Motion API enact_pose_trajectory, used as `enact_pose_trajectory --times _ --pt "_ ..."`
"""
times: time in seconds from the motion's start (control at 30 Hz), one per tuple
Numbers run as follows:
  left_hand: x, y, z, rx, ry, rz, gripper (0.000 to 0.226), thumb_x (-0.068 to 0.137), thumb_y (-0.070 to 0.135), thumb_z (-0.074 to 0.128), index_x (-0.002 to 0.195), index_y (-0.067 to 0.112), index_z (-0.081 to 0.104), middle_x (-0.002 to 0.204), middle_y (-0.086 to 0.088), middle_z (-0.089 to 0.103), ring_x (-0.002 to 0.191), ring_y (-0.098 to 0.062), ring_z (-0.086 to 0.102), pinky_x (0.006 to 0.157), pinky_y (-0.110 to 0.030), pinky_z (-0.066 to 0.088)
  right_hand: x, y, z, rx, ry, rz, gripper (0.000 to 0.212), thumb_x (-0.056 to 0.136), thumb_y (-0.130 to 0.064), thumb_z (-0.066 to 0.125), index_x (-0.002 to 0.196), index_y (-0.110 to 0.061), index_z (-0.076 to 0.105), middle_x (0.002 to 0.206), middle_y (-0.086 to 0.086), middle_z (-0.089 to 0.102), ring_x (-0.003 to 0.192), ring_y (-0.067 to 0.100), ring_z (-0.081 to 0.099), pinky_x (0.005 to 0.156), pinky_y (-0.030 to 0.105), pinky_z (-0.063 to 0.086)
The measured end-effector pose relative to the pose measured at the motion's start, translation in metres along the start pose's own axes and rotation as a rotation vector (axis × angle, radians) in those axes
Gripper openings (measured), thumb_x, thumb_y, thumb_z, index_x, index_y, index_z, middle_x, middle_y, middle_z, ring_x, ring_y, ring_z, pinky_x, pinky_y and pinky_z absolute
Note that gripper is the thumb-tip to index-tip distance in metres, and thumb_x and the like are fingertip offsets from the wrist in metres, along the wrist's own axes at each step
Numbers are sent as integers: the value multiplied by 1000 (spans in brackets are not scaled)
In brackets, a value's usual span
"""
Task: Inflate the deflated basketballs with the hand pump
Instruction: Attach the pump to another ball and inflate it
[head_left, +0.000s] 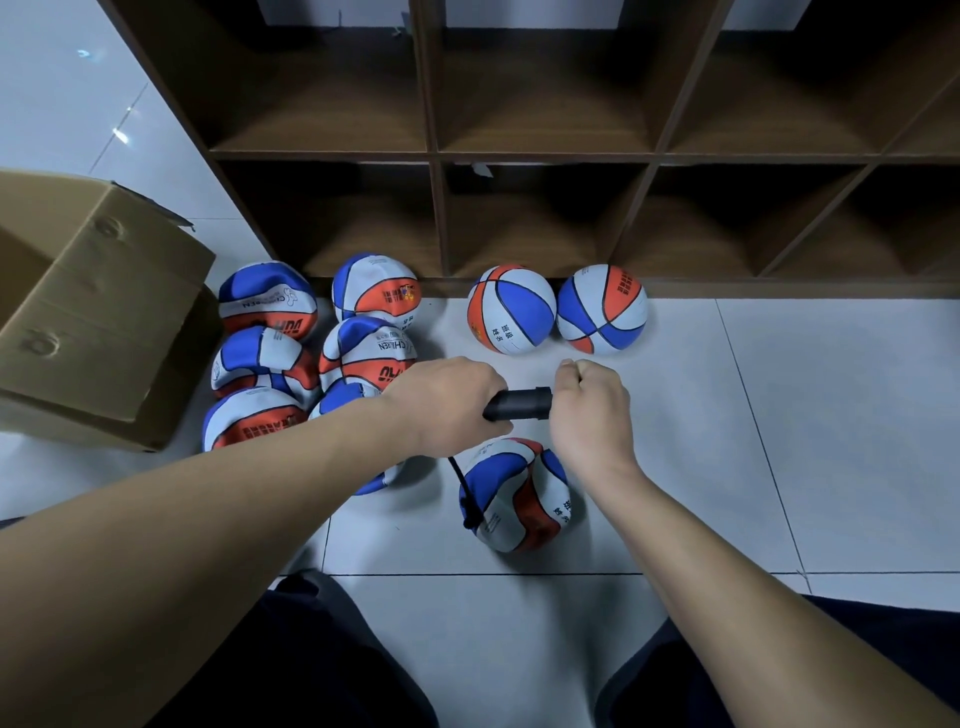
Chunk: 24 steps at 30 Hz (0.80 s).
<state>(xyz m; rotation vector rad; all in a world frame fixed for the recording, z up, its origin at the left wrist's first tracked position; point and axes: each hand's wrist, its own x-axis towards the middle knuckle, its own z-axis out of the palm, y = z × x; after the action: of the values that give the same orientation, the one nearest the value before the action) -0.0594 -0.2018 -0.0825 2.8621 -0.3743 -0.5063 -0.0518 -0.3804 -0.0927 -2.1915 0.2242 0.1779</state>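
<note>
Left hand (447, 400) grips the pump (519, 404) barrel; right hand (589, 402) closed around its handle end | hose (462, 488) runs to a half-limp basketball (514, 493) on the floor (779, 441) | advice: steady the barrel, stroke fully, keep hose slack.

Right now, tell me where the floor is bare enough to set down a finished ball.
Bare tile lies right of the two round balls, along the shelf's base, and further right of the ball on the hose. A narrow strip runs between those balls and the hands. Crowded: the flat balls packed beside the cardboard box.
</note>
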Motion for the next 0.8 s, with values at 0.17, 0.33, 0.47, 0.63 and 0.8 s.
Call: enact_pose_trajectory --times 0.17,0.33,0.47,0.63,0.8 --pt "0 -9 0 -39 -44 -27 35 96 52 66 77 25 56 70 4 60 66 -17 58 57 -34 46 15 11 -11 -21 28 1 44 110 -23 43 68 -11 39 65 5 46 62 23 41 54 36 31" --pt "-3 -27 -10 -23 -51 -94 32 96 49 66 77 25 58 71 2 62 66 -19 60 60 -34 48 43 22 -40 53 148 129 47 101 -15 49 58 -16 31 56 2 31 60 26 28 57 37 25" --pt "-4 -33 -13 40 -3 -97 33 97 46 65 73 28 53 70 4 61 66 -15 58 59 -33 47 45 23 -39 100 182 154 48 102 -15 50 59 -16 30 56 2 29 58 24 26 58 36 23" --pt "-1 -35 -18 51 29 -93 34 97 48 65 72 31 50 71 6 60 67 -15 59 61 -33 50 40 15 -28 141 226 127 49 104 -16 49 60 -15 29 55 1 29 56 23 27 57 35 23" --pt "4 -34 -24 81 50 -78 31 97 48 63 73 32 53 70 7 62 66 -15 62 64 -39 60 32 9 -14 153 210 97 48 106 -18 48 61 -18 30 57 -1 33 59 24 30 56 35 24"
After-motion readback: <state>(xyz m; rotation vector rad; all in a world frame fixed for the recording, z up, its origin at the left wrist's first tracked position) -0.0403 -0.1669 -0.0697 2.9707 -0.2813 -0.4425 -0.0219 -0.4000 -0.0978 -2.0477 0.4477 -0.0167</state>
